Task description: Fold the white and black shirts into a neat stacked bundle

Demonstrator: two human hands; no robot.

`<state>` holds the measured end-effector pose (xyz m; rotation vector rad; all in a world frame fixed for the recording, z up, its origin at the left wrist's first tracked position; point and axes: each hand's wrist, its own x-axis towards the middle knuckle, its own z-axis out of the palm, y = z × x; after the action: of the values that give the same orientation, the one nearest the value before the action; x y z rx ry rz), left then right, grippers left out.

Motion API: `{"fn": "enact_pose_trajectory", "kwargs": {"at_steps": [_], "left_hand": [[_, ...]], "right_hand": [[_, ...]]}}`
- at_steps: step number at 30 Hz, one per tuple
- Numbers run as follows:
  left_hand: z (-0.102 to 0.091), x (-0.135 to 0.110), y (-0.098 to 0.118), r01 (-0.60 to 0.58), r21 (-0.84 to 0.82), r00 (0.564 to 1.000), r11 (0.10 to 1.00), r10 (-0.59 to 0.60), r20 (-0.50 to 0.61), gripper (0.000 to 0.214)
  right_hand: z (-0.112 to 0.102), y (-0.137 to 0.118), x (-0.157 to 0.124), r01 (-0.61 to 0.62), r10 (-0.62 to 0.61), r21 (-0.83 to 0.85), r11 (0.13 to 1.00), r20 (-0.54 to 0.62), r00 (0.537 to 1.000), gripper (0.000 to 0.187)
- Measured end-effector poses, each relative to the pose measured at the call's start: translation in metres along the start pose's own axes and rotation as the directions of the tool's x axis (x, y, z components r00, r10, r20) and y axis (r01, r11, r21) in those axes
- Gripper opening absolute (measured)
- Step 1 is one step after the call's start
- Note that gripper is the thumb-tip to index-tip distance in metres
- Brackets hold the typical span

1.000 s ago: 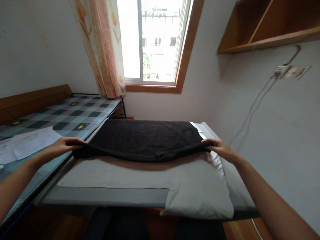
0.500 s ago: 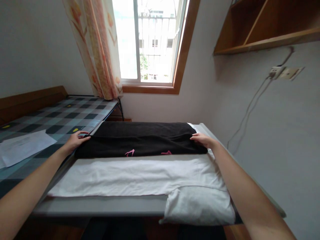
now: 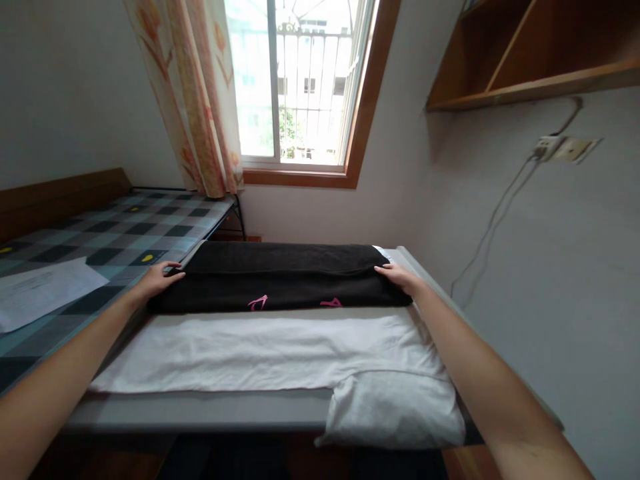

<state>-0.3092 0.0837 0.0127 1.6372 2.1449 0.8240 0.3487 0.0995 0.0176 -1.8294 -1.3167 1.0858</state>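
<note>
A black garment with pink marks (image 3: 285, 287) lies folded lengthwise across the far part of the grey table (image 3: 210, 411). At its left end, my left hand (image 3: 163, 279) pinches the fold's edge between thumb and fingers. My right hand (image 3: 400, 277) grips the same edge near the right end. Nearer to me, a white T-shirt (image 3: 240, 357) is spread out, with its sleeve (image 3: 395, 410) hanging over the table's front edge at the right. A strip of white cloth (image 3: 383, 252) shows beyond the black garment's far right corner.
On the left stands a bed with a checked cover (image 3: 135, 227), and paper sheets (image 3: 50, 293) lie on it. A curtain (image 3: 197, 100) hangs by the barred window (image 3: 310, 93). The wooden shelf (image 3: 530, 87) and a socket with a cord (image 3: 547, 147) are on the right wall.
The fold's upper layer now lies flatter and straighter along the black garment. Both hands stay at its two ends, the right one slightly further left in view.
</note>
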Motion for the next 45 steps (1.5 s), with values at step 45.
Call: {"fn": "enact_pose_trajectory", "kwargs": {"at_steps": [45], "left_hand": [[0.052, -0.014, 0.065, -0.383, 0.517, 0.922, 0.766, 0.349, 0.166, 0.039]], "right_hand": [[0.049, -0.033, -0.022, 0.385, -0.51, -0.83, 0.404, 0.145, 0.848, 0.032]]}}
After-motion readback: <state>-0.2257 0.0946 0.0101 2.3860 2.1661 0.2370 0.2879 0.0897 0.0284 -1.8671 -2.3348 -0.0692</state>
